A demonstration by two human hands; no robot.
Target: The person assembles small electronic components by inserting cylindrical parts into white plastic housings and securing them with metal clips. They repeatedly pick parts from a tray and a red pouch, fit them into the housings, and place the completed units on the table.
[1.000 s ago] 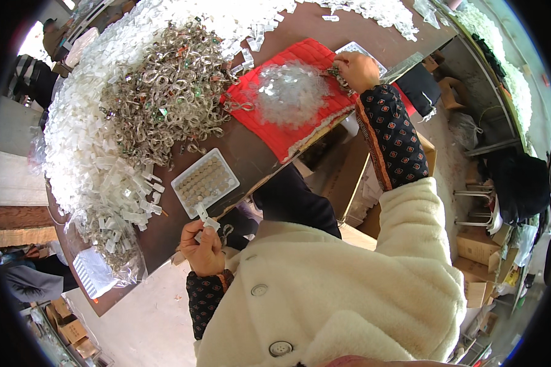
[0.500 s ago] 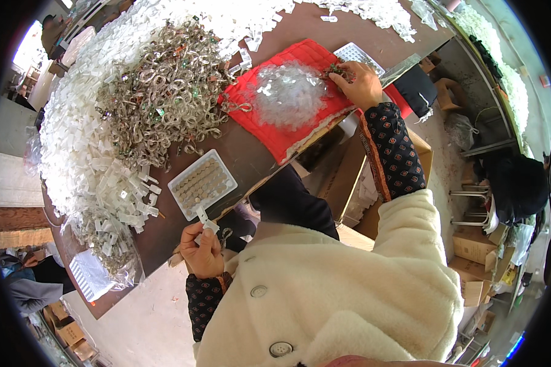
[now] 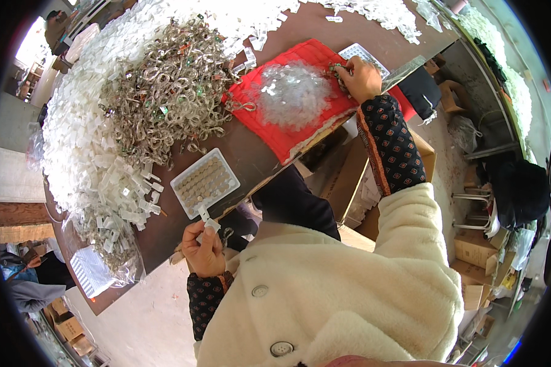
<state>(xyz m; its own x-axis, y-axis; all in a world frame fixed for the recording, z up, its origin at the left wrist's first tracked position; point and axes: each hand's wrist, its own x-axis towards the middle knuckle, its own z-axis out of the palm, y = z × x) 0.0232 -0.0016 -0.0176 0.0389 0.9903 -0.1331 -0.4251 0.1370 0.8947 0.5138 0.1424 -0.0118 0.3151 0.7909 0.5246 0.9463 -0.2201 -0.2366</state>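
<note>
So the left hand (image 3: pixel 204 249) is pinching a small translucent-white plastic tab (image 3: pixel 209 221), long axis toward 11 o'clock, white rectangular plastic tray (image 3: pixel 234 182) just beyond at 12, while the right hand (image 3: pixel 363 81), around 1:30, is at glittery greenish bits (image 3: pixel 335 68), grip unclear.

Dressed in a cream plush coat (image 3: pixel 361 263), set at six o'clock with large round buttons (image 3: pixel 281 348); covered at two and seven o'clock by black sleeves (image 3: pixel 399 150), diamond-patterned, edged in orange; clad in dark trousers (image 3: pixel 300 199).
</note>
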